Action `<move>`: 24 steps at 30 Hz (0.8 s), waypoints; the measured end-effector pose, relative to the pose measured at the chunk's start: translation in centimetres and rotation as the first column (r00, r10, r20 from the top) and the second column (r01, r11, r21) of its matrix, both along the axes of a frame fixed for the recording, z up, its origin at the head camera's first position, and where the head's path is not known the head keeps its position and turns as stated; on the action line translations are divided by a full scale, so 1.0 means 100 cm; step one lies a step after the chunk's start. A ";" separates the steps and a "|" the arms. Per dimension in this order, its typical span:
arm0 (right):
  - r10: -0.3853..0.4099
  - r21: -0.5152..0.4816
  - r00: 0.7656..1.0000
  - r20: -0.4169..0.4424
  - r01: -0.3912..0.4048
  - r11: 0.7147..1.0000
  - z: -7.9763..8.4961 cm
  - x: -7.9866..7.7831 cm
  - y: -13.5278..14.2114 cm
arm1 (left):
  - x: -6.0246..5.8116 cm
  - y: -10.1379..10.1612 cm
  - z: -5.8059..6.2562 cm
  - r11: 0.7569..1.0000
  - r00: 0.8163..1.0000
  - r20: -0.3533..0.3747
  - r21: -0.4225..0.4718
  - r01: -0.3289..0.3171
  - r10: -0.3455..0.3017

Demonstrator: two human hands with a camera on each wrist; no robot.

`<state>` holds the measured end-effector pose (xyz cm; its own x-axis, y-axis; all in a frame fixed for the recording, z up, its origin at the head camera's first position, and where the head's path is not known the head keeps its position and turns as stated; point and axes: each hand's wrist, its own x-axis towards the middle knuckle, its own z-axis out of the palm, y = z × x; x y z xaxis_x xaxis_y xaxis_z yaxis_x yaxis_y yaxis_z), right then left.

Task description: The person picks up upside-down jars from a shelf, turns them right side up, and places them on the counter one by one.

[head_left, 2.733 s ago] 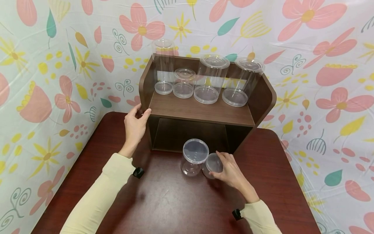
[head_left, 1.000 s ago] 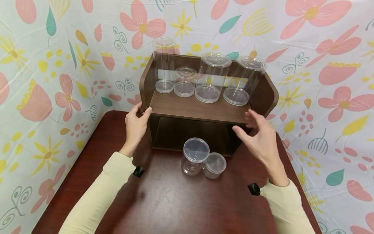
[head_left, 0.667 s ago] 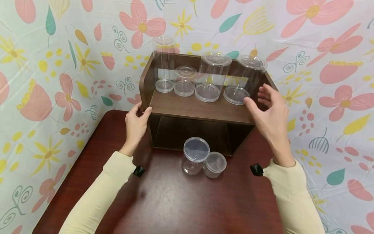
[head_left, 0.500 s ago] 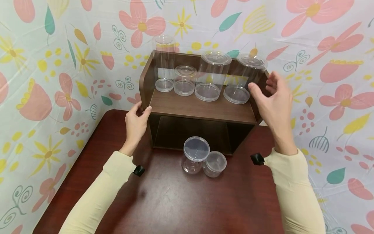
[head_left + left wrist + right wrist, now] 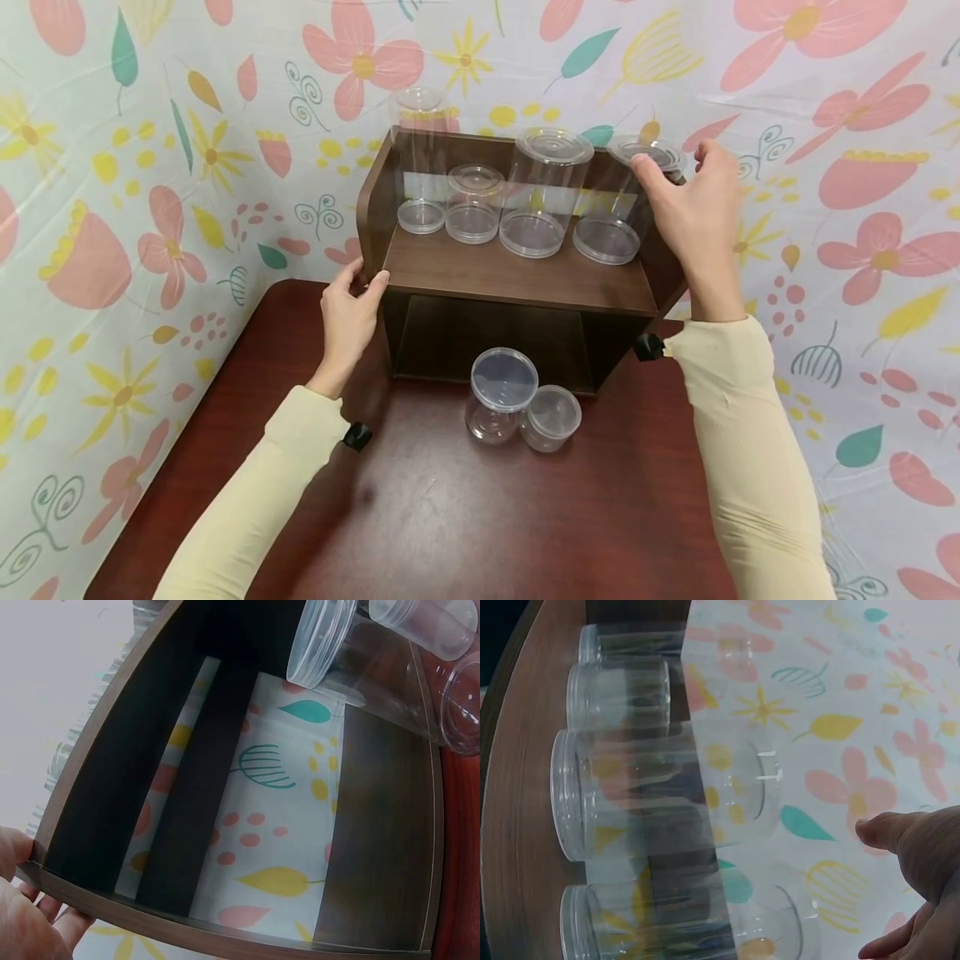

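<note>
My left hand [image 5: 349,321] grips the left side of a brown wooden shelf [image 5: 517,279], its thumb on the front edge; the left wrist view shows fingers [image 5: 71,924] curled round the board. Above the rightmost clear plastic jar [image 5: 606,242] on the upper shelf, my right hand [image 5: 697,229] is spread, thumb and fingers parted. In the right wrist view a gap shows between that hand and the jar's raised end. Left of it stand a wide jar [image 5: 532,235], a short jar [image 5: 472,221] and a tall narrow jar [image 5: 422,215], all upright, ringed ends down.
Two more lidded jars stand side by side on the dark red table [image 5: 420,500], a taller one [image 5: 502,379] and a small one [image 5: 552,417], before the lower compartment [image 5: 487,337]. Flower-patterned cloth [image 5: 225,108] hangs behind and at both sides.
My right hand has left the small jar on the table and risen to the right, up over the rightmost jar. The left hand keeps its grip on the shelf.
</note>
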<state>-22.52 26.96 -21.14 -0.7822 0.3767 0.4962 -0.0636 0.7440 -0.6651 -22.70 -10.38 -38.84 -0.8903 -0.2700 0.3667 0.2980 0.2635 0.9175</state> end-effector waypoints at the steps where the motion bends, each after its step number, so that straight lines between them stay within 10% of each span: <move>1: 0.004 0.000 1.000 0.008 -0.004 1.000 -0.001 -0.003 0.000 | 0.000 0.000 0.000 1.000 1.000 0.000 0.003 0.000 0.000; 24: -0.054 0.118 0.956 0.289 0.020 0.993 0.001 -0.049 0.003 | -0.001 0.000 -0.002 1.000 1.000 -0.011 0.008 0.007 -0.007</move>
<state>-27.39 27.29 -21.04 -0.8857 0.3628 0.2898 0.1492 0.8134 -0.5623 -22.84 -10.41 -39.01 -0.8879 -0.2670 0.3746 0.3103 0.2537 0.9162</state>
